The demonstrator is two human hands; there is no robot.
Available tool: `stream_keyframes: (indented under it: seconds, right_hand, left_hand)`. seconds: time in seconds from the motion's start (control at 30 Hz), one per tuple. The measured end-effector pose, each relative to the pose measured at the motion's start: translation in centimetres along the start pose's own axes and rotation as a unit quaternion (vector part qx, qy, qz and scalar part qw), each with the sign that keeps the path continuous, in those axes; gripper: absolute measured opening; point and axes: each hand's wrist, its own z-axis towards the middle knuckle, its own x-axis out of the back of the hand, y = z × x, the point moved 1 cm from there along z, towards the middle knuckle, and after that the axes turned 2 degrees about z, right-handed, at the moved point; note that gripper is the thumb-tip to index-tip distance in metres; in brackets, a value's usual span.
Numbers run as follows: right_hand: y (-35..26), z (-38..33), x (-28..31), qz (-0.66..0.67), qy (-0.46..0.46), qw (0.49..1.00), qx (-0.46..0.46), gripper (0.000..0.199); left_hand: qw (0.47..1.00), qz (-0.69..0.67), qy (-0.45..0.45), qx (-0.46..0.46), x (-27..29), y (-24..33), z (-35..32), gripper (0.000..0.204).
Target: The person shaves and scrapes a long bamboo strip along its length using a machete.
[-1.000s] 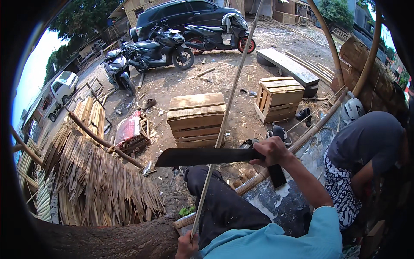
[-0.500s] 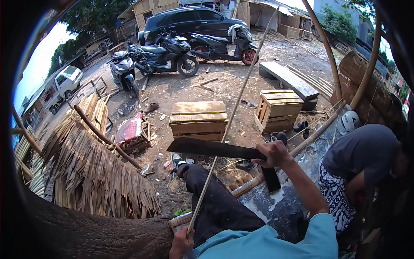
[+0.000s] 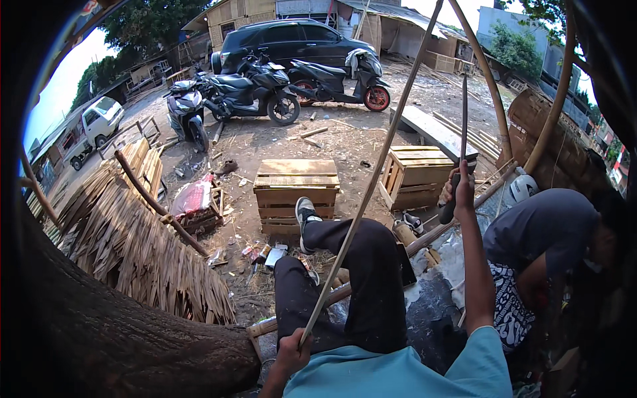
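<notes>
My left hand point(image 3: 292, 351), low in front of my body, is closed around the lower end of a long thin bamboo strip point(image 3: 391, 132). The strip slants up and away to the right, past my bent knee, to the top of the view. Out to the right, my right hand point(image 3: 459, 189) grips the handle of a machete point(image 3: 464, 123). Its dark blade points upward and is seen almost edge-on, apart from the strip. Both my legs, in dark trousers point(image 3: 371, 285), are bent, with one shoe point(image 3: 306, 222) in front of a wooden crate point(image 3: 296, 192).
Another crate point(image 3: 418, 174) and a long bench point(image 3: 431, 132) stand ahead right. A person in a grey shirt point(image 3: 541, 222) bends down close on my right. Dry leaf thatch point(image 3: 139, 259) and a thick trunk point(image 3: 133, 345) lie left. Motorbikes point(image 3: 249, 93) and a dark car point(image 3: 298, 43) stand farther off.
My right hand has swung the machete from lying across the strip to upright on the right. The strip's top has shifted right, and my legs have moved, with one knee raised.
</notes>
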Motion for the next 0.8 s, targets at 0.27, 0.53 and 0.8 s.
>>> stream_keyframes:
  seconds: [0.27,0.53,0.8]
  right_hand:
    - [-4.2,-1.2,2.2,-0.16,-0.034,0.976,0.145,0.047]
    - [-4.0,-0.5,1.6,-0.15,-0.056,0.954,0.254,0.043]
    - [-2.0,-2.6,1.8,-0.136,-0.097,0.969,0.181,0.043]
  left_hand:
    - [0.984,-0.118,-0.011,-0.129,-5.1,4.8,6.0,0.008]
    - [0.977,-0.173,-0.026,-0.12,0.0,7.2,7.1,0.014]
    - [0.97,-0.205,0.098,-0.085,2.2,5.3,8.3,0.021]
